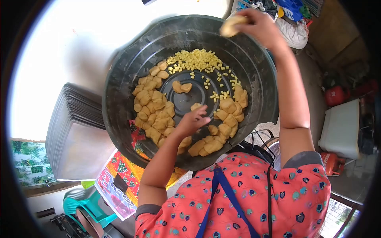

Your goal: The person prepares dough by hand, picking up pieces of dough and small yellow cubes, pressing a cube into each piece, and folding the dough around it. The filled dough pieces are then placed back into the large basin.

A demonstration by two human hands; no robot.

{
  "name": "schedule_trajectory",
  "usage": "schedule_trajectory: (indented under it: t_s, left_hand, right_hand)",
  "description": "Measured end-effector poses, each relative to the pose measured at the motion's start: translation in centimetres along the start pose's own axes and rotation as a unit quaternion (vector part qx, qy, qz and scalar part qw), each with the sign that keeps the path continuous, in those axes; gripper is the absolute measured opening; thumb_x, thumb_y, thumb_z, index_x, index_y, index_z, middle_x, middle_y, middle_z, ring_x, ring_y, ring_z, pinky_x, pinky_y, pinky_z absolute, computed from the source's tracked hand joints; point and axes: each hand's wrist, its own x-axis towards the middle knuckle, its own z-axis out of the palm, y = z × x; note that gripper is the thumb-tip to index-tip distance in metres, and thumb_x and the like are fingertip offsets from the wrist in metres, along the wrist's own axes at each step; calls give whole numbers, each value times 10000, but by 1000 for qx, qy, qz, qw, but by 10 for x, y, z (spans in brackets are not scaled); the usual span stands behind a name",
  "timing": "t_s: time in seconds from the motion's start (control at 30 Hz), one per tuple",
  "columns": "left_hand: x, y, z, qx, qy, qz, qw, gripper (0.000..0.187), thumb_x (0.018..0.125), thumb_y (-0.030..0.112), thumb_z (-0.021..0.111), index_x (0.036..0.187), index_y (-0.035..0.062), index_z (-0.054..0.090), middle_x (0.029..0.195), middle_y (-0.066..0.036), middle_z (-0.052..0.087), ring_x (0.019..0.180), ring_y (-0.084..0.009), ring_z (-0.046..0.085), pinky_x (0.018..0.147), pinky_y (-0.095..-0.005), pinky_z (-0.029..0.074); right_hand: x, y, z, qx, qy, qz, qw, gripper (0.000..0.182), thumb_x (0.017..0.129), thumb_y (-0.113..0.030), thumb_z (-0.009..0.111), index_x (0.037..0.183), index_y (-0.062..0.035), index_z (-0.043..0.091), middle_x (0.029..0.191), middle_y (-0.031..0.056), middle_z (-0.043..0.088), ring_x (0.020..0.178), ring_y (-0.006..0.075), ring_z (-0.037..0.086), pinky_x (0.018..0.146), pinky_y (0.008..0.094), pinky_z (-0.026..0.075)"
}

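Raised over the basin's upper right rim, my right hand [252, 24] grips a pale dough piece [233, 26], slightly blurred. My left hand [193, 119] is low inside the dark round basin [135, 51], fingers apart, beside a small dough piece [196, 106]; whether it touches it is unclear. Two dough lumps [181, 87] lie near the basin's centre. Many tan dough lumps [152, 103] line the left side, and more dough lumps [227, 119] curve along the lower right. Small yellow cubes [198, 59] are heaped at the far side, some scattered rightward.
A stack of dark trays [79, 135] stands left of the basin. Below it are a colourful printed cloth [119, 174] and a teal chair [85, 204]. Bags [291, 31] lie at the upper right. A white box [340, 123] and red gas cylinder [332, 163] stand at the right.
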Motion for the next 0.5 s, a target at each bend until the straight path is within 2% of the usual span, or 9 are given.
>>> schedule_trajectory:
  t_s: [0.03, 0.1, 0.13, 0.17, 0.23, 0.33, 0.43, 0.5]
  left_hand:
    - [-2, 6, 6, 74, -59, 11, 995, 565, 843, 251, 655, 1321, 39, 440, 1173, -164, 569, 1006, -235, 571, 865, -311, 446]
    - [-3, 11, 13, 222, -173, 34, 959, 542, 833, 244, 660, 1295, 36, 467, 1171, -188, 559, 1032, -281, 558, 891, -337, 436]
    - [0, -13, 18, 222, -180, 141, 948, 550, 795, 249, 686, 1262, 34, 491, 1174, -227, 537, 1074, -340, 527, 932, -363, 411]
    - [-3, -14, 22, 235, -153, 151, 948, 551, 785, 254, 693, 1249, 29, 499, 1167, -230, 538, 1078, -345, 523, 934, -367, 410]
    - [-9, -13, 31, 260, -99, 167, 946, 553, 764, 262, 706, 1223, 20, 516, 1154, -234, 539, 1086, -354, 514, 937, -373, 407]
    - [-4, -17, 30, 300, -117, 101, 941, 511, 741, 258, 720, 1156, 9, 553, 1109, -235, 545, 1069, -344, 519, 910, -389, 415]
    - [0, -10, 23, 344, -187, 20, 920, 467, 745, 248, 713, 1101, -15, 564, 1062, -246, 539, 1039, -353, 523, 870, -398, 428]
    - [-1, -3, 17, 325, -156, 44, 932, 426, 737, 239, 715, 1057, -12, 587, 1012, -208, 577, 961, -328, 563, 809, -385, 454]
  right_hand:
    - [0, 24, -22, 27, 60, -12, 998, 324, 780, -164, 674, 1080, -53, 621, 907, 73, 649, 791, 119, 580, 727, 274, 475]
    - [-5, 72, -59, -53, 106, 6, 993, 332, 759, -154, 649, 1076, -56, 641, 948, 74, 658, 811, 118, 591, 749, 275, 472]
    - [-7, 97, -69, -91, 94, 73, 989, 340, 749, -155, 631, 1074, -55, 645, 955, 84, 660, 829, 130, 602, 765, 279, 472]
    - [-11, 123, -72, -130, 81, 139, 978, 350, 739, -155, 612, 1072, -54, 648, 963, 94, 663, 846, 142, 613, 782, 282, 471]
    - [-17, 173, -68, -183, -20, 233, 955, 374, 755, -187, 606, 1103, -51, 630, 964, 131, 674, 859, 234, 646, 788, 322, 476]
    - [-28, 169, -54, -179, -9, 193, 965, 377, 765, -200, 601, 1110, -49, 623, 991, 141, 670, 863, 239, 647, 803, 335, 474]
    - [-12, 128, -39, -200, 32, 38, 979, 384, 772, -204, 605, 1122, -47, 614, 1023, 147, 662, 877, 240, 642, 797, 338, 476]
    - [6, 95, -18, -103, -14, -5, 995, 364, 808, -194, 601, 1143, -49, 604, 1022, 134, 661, 927, 212, 629, 810, 310, 471]
